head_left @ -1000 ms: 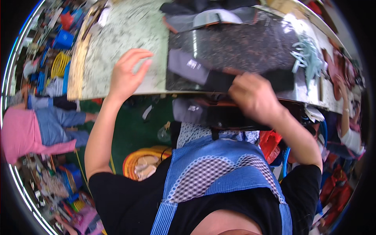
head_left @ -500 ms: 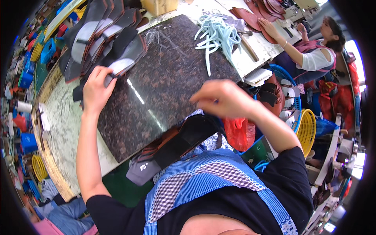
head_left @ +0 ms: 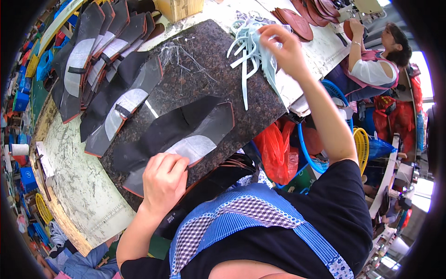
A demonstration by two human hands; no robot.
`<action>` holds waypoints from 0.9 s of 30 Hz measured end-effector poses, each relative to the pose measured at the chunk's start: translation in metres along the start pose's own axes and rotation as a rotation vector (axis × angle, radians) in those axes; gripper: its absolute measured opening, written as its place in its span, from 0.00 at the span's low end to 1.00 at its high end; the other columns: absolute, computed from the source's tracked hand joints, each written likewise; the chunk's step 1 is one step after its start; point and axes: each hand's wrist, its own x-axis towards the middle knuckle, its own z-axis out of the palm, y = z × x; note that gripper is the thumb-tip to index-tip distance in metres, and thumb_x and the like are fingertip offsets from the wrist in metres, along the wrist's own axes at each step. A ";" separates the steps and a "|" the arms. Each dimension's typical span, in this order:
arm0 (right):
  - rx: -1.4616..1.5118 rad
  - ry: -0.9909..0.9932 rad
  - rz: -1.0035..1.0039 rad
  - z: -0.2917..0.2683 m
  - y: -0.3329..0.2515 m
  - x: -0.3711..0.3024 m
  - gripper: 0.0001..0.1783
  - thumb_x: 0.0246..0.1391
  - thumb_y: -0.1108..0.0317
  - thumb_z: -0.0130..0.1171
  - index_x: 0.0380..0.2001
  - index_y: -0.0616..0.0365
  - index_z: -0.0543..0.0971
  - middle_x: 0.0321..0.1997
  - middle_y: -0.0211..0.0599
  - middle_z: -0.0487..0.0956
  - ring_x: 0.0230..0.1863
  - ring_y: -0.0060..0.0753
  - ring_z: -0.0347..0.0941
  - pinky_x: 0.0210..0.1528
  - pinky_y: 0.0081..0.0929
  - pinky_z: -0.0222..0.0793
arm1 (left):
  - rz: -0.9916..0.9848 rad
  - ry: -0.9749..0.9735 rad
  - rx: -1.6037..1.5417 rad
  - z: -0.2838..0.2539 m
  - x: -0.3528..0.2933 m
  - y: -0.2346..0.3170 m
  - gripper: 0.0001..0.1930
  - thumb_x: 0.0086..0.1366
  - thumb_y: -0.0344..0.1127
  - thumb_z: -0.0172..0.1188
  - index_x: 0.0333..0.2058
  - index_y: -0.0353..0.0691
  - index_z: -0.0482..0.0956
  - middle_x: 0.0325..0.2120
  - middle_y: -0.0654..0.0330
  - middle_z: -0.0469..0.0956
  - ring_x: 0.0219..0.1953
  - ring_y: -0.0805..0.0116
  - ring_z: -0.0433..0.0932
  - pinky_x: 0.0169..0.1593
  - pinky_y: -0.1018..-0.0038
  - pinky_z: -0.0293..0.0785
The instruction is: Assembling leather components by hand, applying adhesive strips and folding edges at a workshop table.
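A flat black shoe upper (head_left: 153, 128) with a whitish patch lies on the dark stone slab (head_left: 213, 74). My left hand (head_left: 163, 181) is closed at its near edge, fingers curled and pressed together beside the patch. At the slab's far right corner is a tangled heap of pale blue strips (head_left: 251, 51). Over that heap reaches my right hand (head_left: 284, 49), fingers apart and slightly blurred; I see nothing held in it. Another black upper (head_left: 100, 139) lies on the slab's left edge, next to a fanned stack of similar uppers (head_left: 79, 56).
More black pieces (head_left: 209, 176) lie across my lap, below the slab's near edge. A red plastic bag (head_left: 278, 151) and a blue basket (head_left: 302, 144) are at right. Brown leather pieces (head_left: 297, 23) lie at the far right, where a co-worker (head_left: 371, 65) sits. A wooden block (head_left: 179, 9) stands behind.
My left hand has come from the stack toward me, and a black upper now lies on the slab. My right hand has moved from the near edge to the blue strips.
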 end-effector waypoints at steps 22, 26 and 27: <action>-0.542 -0.417 -0.386 0.023 0.018 -0.002 0.12 0.56 0.71 0.65 0.44 0.55 0.87 0.58 0.40 0.82 0.67 0.51 0.71 0.71 0.49 0.67 | -0.124 -0.020 -0.099 0.012 -0.007 -0.001 0.11 0.50 0.24 0.72 0.34 0.40 0.85 0.31 0.59 0.82 0.37 0.55 0.82 0.44 0.61 0.78; -0.366 -0.355 -0.314 0.018 0.003 -0.001 0.10 0.54 0.68 0.66 0.40 0.52 0.87 0.57 0.38 0.82 0.66 0.49 0.72 0.68 0.45 0.69 | -0.094 -0.015 -0.084 0.015 -0.011 -0.004 0.13 0.50 0.26 0.71 0.36 0.41 0.84 0.31 0.59 0.79 0.37 0.56 0.80 0.43 0.61 0.76; -0.372 -0.328 -0.338 0.013 0.001 0.002 0.09 0.56 0.66 0.65 0.39 0.53 0.88 0.55 0.39 0.84 0.64 0.48 0.74 0.65 0.43 0.71 | -0.093 -0.018 -0.085 0.014 -0.009 -0.003 0.13 0.50 0.26 0.71 0.36 0.41 0.84 0.31 0.59 0.79 0.37 0.56 0.80 0.43 0.61 0.76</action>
